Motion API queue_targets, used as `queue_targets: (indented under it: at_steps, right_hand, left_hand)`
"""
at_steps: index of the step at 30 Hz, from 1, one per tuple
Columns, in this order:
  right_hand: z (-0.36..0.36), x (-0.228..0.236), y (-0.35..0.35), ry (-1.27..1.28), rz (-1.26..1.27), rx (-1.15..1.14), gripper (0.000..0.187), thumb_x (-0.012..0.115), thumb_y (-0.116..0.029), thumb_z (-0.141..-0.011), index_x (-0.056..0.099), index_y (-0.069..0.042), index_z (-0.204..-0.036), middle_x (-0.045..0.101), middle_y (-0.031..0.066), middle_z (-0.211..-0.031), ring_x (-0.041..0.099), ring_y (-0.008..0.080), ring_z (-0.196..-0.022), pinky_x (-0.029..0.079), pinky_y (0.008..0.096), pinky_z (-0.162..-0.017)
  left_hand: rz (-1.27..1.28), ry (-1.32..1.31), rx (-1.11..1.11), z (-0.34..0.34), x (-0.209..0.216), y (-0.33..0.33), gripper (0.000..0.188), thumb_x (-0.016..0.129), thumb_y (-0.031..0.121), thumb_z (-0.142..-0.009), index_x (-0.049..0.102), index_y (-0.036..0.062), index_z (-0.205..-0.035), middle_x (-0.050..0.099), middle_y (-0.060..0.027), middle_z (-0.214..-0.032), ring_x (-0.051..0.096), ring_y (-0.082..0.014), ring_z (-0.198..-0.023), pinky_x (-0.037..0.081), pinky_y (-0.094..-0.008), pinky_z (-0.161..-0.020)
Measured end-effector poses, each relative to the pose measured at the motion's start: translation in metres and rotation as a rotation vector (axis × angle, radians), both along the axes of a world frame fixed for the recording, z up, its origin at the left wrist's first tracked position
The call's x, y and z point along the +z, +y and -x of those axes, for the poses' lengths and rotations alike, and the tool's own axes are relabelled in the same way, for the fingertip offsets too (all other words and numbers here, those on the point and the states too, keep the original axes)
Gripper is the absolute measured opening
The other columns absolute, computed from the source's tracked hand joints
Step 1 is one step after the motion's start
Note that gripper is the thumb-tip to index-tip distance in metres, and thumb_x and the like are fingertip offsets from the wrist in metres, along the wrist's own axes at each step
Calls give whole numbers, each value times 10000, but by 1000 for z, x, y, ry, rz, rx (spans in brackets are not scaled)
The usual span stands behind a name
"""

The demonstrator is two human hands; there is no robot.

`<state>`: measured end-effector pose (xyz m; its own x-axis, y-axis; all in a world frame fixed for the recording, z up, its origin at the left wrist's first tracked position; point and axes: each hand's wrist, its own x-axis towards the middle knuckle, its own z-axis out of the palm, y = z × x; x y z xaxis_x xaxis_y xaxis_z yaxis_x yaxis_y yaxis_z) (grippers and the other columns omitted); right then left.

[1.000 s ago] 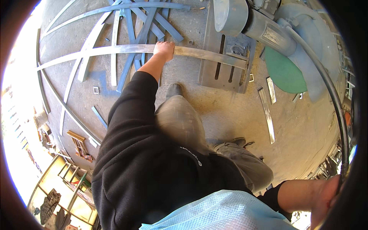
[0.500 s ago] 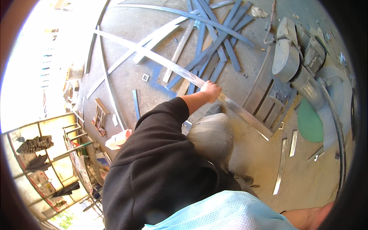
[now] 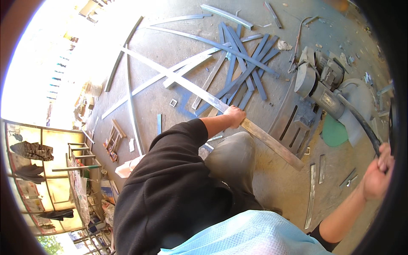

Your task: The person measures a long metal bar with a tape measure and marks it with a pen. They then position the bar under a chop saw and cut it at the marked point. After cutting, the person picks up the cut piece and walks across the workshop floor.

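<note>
My left hand (image 3: 234, 117) is closed around a long metal bar (image 3: 187, 85). The bar slants from the far left down to its near end, beside the front edge of the slotted base plate (image 3: 276, 123) of a cut-off saw (image 3: 327, 102). At the far right, my right hand (image 3: 376, 180) is wrapped round the end of the saw's dark lever handle (image 3: 363, 121). Beside the saw's arm shows a green rounded sheet (image 3: 335, 129). My bent knee (image 3: 231, 155) is just below my left hand.
Several blue and bare metal strips (image 3: 244, 59) lie crossed in a pile on the concrete floor beyond my left hand. Short offcuts (image 3: 311, 191) lie at the lower right. A small wooden frame (image 3: 114, 135) and a metal rack (image 3: 80, 170) stand at the left.
My right hand has come up from the lower edge and taken hold of the saw's handle. The left hand keeps its grip on the bar. The view has shifted a little.
</note>
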<state>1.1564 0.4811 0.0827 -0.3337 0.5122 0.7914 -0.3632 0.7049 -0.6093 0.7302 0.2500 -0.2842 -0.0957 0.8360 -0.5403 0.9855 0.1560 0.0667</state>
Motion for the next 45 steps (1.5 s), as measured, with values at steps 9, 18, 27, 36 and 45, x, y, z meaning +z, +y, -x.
queue_targets:
  at_steps: [9, 18, 27, 36, 45]
  right_hand:
    - [26, 14, -19, -75, 69, -107, 320, 459, -141, -1115, 473, -67, -803, 400, 17, -750, 396, 140, -706, 450, 376, -853]
    - [12, -57, -177, -386, -176, -444, 370, 754, -159, -923, 610, 1, -1224, 641, 176, -1267, 598, 310, -1234, 454, 432, -1091]
    - [66, -289, -208, -1418, 37, -215, 860, 889, -299, -775, 470, 11, -1458, 557, 216, -1433, 490, 392, -1389, 395, 471, -1175]
    - [121, -341, -197, -1755, -49, -257, 367, 728, -203, -869, 591, -33, -1165, 721, 198, -1177, 701, 392, -1114, 539, 506, -974]
    - [106, -375, -199, -1782, -50, -180, 189, 625, -112, -894, 623, -61, -1076, 765, 215, -997, 752, 422, -951, 594, 537, -819]
  left_hand:
    - [-49, -19, 6, -7, 68, -6, 304, 780, 180, -749, 780, 126, -1049, 776, -124, -1115, 731, -327, -1115, 575, -449, -914]
    - [-1, -125, -27, -67, 22, 2, 346, 732, 278, -886, 767, 177, -1216, 757, -102, -1239, 707, -310, -1204, 570, -438, -978]
    - [142, -129, -40, -80, 7, 5, 384, 583, 290, -999, 752, 182, -1326, 702, -95, -1400, 652, -287, -1324, 557, -441, -1021]
    - [140, -199, -32, -77, -13, 2, 367, 683, 314, -926, 768, 186, -1259, 742, -106, -1305, 691, -319, -1250, 560, -445, -1012]
    - [178, -277, -117, -54, -11, -20, 406, 547, 404, -1015, 747, 219, -1317, 706, -104, -1385, 652, -299, -1316, 530, -459, -1049]
